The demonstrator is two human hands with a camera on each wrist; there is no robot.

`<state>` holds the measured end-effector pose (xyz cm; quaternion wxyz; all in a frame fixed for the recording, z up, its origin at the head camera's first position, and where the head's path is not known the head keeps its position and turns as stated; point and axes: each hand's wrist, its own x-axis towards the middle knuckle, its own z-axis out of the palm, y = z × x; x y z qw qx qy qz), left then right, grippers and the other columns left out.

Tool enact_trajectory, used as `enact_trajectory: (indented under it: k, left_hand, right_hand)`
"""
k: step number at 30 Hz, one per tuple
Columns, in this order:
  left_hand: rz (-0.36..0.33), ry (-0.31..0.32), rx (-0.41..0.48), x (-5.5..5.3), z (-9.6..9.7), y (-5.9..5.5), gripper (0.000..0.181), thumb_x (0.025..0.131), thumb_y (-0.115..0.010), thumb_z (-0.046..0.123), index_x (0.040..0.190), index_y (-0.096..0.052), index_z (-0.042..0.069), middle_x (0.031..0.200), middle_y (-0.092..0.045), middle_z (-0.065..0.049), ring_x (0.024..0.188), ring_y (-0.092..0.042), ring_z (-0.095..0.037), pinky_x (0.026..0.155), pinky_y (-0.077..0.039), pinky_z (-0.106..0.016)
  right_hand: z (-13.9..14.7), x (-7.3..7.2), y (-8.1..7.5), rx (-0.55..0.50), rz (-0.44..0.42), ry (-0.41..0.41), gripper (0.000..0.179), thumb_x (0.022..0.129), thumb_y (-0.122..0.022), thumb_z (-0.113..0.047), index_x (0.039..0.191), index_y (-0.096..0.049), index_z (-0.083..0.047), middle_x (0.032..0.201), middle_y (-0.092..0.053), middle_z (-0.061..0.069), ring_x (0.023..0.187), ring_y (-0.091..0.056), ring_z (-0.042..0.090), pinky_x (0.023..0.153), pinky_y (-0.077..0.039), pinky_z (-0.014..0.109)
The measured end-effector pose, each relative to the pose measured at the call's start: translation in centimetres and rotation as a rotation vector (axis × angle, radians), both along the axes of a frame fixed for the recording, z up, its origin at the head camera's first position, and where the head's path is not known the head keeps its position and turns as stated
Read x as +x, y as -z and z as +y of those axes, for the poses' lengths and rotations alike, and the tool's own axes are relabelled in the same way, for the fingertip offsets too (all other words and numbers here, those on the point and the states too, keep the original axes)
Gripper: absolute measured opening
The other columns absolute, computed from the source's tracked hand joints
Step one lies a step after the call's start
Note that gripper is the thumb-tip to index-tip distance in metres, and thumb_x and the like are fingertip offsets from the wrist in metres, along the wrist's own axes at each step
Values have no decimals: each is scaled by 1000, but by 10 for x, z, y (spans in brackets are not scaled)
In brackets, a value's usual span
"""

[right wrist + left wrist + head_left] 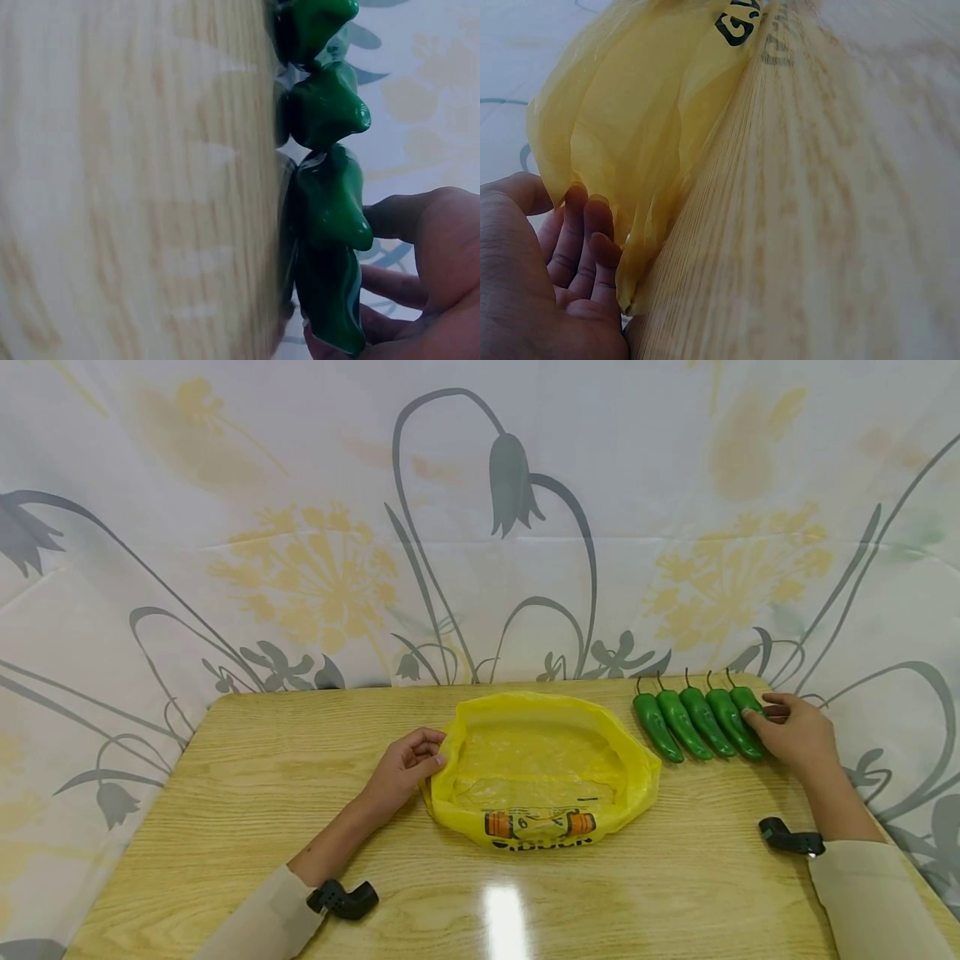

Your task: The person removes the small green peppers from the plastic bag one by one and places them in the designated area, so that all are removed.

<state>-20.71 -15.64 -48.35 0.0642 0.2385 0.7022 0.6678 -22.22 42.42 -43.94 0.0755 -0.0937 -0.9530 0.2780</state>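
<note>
A yellow plastic bag lies on the table with its mouth spread wide and dark print on its near side. My left hand pinches its left rim between thumb and fingers; in the left wrist view the thin yellow film hangs at the fingertips. Several glossy green chili peppers lie side by side at the back right, stems pointing away. My right hand grips the rightmost pepper, thumb over its top and fingers along its right side. That pepper still lies beside its neighbour.
The wood-grain table carries the bag in its middle and the peppers near its far right corner. Behind it hangs a pale cloth with grey and yellow flowers. Black wrist cameras sit at both sleeves.
</note>
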Motion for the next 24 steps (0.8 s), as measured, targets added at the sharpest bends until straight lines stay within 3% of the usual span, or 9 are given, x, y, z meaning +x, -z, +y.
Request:
enact_trajectory:
  k: [13,24]
  left_hand:
    - [4,-15,-4,0,0,0,30,105,-59,3,130,-58,-12,101,-66,-10,82,-62,-9,73,-51,-22]
    - [5,-36,4,-1,0,2,32,105,-59,1,133,-57,-13,102,-67,-5,82,-62,-8,73,-51,-23]
  right_hand:
    - [-21,3,-23,-22,56,-5,63,110,-50,-34,150,-44,15,142,-50,42,130,-48,60,98,-45,69]
    - [-60,8,-35,5,181,-145,54,110,-56,-27,145,-52,13,136,-54,40,123,-50,60,95,-44,71]
